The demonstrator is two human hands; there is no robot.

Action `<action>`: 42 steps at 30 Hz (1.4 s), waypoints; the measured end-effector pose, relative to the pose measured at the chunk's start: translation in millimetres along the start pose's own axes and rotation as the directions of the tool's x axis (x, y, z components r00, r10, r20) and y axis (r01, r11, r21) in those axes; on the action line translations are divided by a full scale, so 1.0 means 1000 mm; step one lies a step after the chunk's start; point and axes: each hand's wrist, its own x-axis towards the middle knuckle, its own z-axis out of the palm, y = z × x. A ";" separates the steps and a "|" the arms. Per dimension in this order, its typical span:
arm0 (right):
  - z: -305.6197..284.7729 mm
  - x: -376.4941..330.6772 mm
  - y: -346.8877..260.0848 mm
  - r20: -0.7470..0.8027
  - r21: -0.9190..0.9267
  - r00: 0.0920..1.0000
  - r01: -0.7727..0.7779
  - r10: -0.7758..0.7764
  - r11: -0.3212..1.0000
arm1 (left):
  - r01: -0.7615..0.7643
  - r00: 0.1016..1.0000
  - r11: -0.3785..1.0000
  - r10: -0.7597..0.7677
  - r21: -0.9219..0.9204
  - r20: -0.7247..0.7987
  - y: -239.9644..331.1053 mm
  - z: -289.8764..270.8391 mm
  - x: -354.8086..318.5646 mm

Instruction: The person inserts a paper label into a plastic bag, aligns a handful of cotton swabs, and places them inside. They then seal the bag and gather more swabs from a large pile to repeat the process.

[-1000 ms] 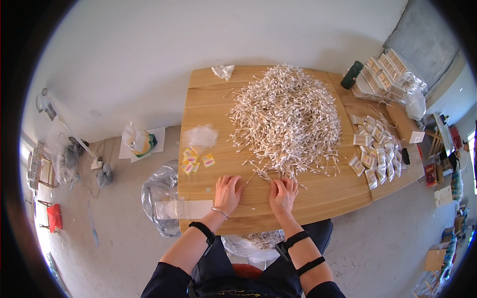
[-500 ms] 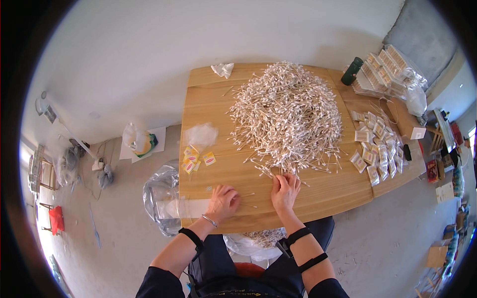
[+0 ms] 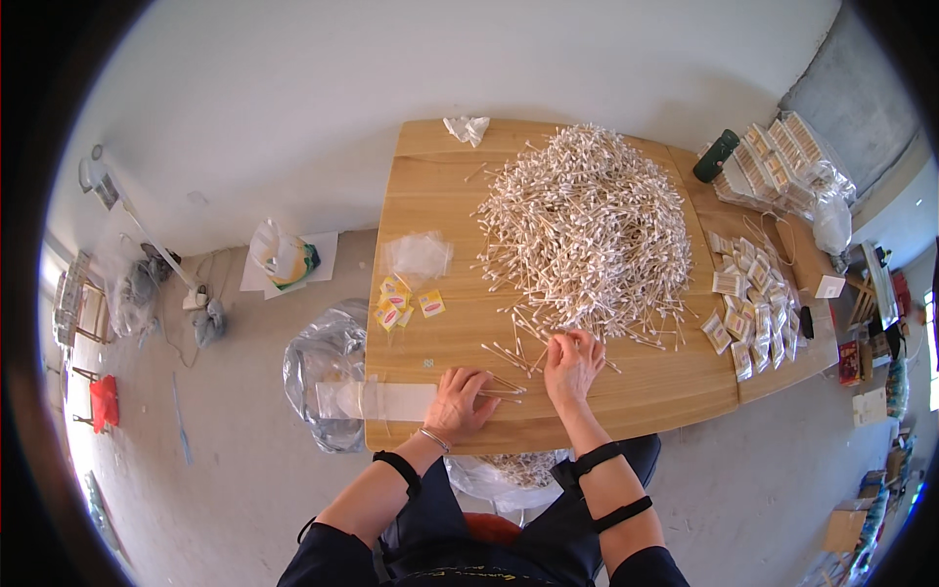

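A tall heap of cotton swabs (image 3: 592, 225) with white tips covers the middle of the wooden table (image 3: 430, 186). At the heap's near edge my right hand (image 3: 575, 370) is closed, fingertips pinched on swabs that its fingers partly hide. My left hand (image 3: 458, 403) rests on the table nearer the front edge, its fingers curled around a few cotton swabs (image 3: 504, 391) whose ends stick out to the right. Several loose swabs (image 3: 518, 354) lie between the two hands and the heap. Left of my left hand is a white strip (image 3: 406, 401) beside clear plastic.
Yellow-and-white cards (image 3: 393, 301) and clear bags (image 3: 419, 256) lie at the table's left. Filled swab packets (image 3: 753, 303) are piled on the right, behind them a dark green bottle (image 3: 716, 157) and stacked packs (image 3: 782, 161). A plastic bag (image 3: 328, 357) hangs past the left edge.
The whole view has shifted, moving the table rightward in the picture. More loose swabs lie spread in front of the heap between my hands. Both hands keep about the same places on the table.
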 end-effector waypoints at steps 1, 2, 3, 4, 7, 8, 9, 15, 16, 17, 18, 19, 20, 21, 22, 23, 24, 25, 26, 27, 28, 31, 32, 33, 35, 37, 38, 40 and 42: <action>-0.002 -0.003 0.002 -0.043 -0.029 0.999 -0.022 0.020 0.999 | 0.001 1.000 1.000 -0.001 -0.005 0.000 0.001 -0.001 0.000; -0.006 -0.004 0.000 -0.086 -0.054 0.996 -0.042 0.037 0.998 | -0.005 1.000 0.999 0.004 0.047 0.011 0.003 -0.003 0.001; -0.009 -0.007 -0.002 -0.084 -0.056 0.996 -0.039 0.034 0.998 | -0.012 1.000 0.995 0.009 0.100 0.023 0.003 -0.005 0.002; -0.014 -0.013 -0.006 0.010 -0.030 0.999 0.047 -0.046 0.998 | -0.008 1.000 0.995 0.006 0.099 0.022 -0.001 -0.005 0.004; -0.014 -0.020 -0.019 0.143 0.011 0.981 0.134 -0.134 0.991 | -0.093 0.990 0.993 0.084 0.073 0.112 -0.010 -0.001 0.007; -0.010 -0.020 -0.023 0.181 0.023 0.973 0.141 -0.143 0.990 | -0.093 0.985 0.994 0.084 0.058 0.149 -0.012 0.000 0.009; -0.007 -0.020 -0.025 0.181 0.040 0.977 0.109 -0.114 0.993 | -0.093 0.979 0.995 0.083 0.045 0.186 -0.013 0.002 0.010; -0.001 -0.030 -0.039 0.313 0.238 0.907 0.215 -0.284 0.947 | 0.019 0.998 0.994 -0.013 0.105 -0.056 -0.006 0.005 0.008; -0.002 -0.031 -0.038 0.314 0.238 0.906 0.215 -0.284 0.947 | 0.020 0.998 0.994 -0.014 0.105 -0.056 -0.008 0.005 0.008; -0.006 -0.032 -0.036 0.241 0.215 0.944 0.175 -0.226 0.961 | -0.009 1.000 0.992 0.011 0.129 -0.010 -0.009 0.004 0.009; -0.009 -0.033 -0.033 0.165 0.195 0.972 0.132 -0.166 0.972 | -0.040 0.999 0.988 0.034 0.150 0.037 -0.010 0.003 0.008; -0.009 -0.035 -0.028 0.167 0.195 0.972 0.133 -0.166 0.972 | -0.038 0.999 0.988 0.032 0.151 0.037 -0.010 0.002 0.007; -0.009 -0.036 -0.021 0.141 0.175 0.987 0.051 -0.076 0.983 | -0.038 0.998 0.989 0.030 0.143 0.061 -0.009 0.002 0.007; -0.008 -0.037 -0.017 0.114 0.157 0.993 -0.032 0.014 0.987 | -0.039 0.996 0.990 0.027 0.135 0.086 -0.009 0.002 0.008; -0.006 -0.039 -0.013 0.113 0.155 0.994 -0.033 0.016 0.987 | -0.041 0.996 0.990 0.029 0.133 0.087 -0.008 0.002 0.008; -0.006 -0.038 -0.013 0.112 0.134 0.994 -0.028 0.013 0.991 | 0.012 0.996 0.993 -0.022 0.117 0.083 -0.006 0.002 0.010; -0.006 -0.038 -0.014 0.111 0.113 0.994 -0.023 0.010 0.993 | 0.066 0.994 0.993 -0.074 0.101 0.079 -0.004 0.000 0.012; -0.006 -0.036 -0.013 0.111 0.112 0.994 -0.025 0.012 0.993 | 0.065 0.994 0.993 -0.073 0.101 0.081 -0.004 -0.002 0.016; -0.007 -0.031 -0.017 0.138 0.081 0.990 0.026 -0.037 0.996 | 0.065 0.997 0.989 -0.071 0.134 0.036 -0.005 -0.007 0.021; -0.008 -0.028 -0.020 0.167 0.051 0.982 0.078 -0.085 0.996 | 0.067 0.998 0.983 -0.067 0.169 -0.010 -0.006 -0.011 0.022; -0.010 -0.025 -0.021 0.169 0.054 0.982 0.076 -0.084 0.996 | 0.069 0.998 0.983 -0.069 0.171 -0.008 -0.008 -0.015 0.018; -0.014 -0.015 -0.015 0.218 0.104 0.949 0.210 -0.228 0.972 | 0.132 0.991 0.988 -0.134 0.077 0.023 -0.015 -0.024 0.007; -0.014 -0.012 -0.012 0.235 0.138 0.942 0.212 -0.240 0.968 | 0.071 0.996 0.995 -0.075 0.076 0.056 -0.017 -0.024 0.003; -0.013 -0.010 -0.011 0.252 0.171 0.934 0.213 -0.252 0.962 | 0.010 0.996 0.997 -0.016 0.072 0.089 -0.018 -0.023 0.000; -0.007 -0.008 -0.012 0.234 0.156 0.944 0.201 -0.234 0.967 | 0.015 0.996 0.999 -0.019 0.039 0.086 -0.017 -0.016 -0.001; -0.002 -0.007 -0.014 0.216 0.137 0.952 0.188 -0.215 0.973 | 0.020 0.996 1.000 -0.020 0.000 0.084 -0.014 -0.008 -0.001; 0.000 -0.008 -0.018 0.201 0.115 0.966 0.142 -0.163 0.983 | 0.029 0.998 1.000 -0.029 -0.001 0.052 -0.013 -0.006 0.000; 0.002 -0.007 -0.020 0.186 0.093 0.976 0.097 -0.113 0.991 | 0.041 0.999 0.999 -0.041 -0.004 0.019 -0.010 -0.002 0.001; 0.005 -0.006 -0.021 0.233 0.095 0.966 0.087 -0.107 0.992 | 0.075 0.997 0.997 -0.075 -0.010 0.002 -0.007 0.000 0.004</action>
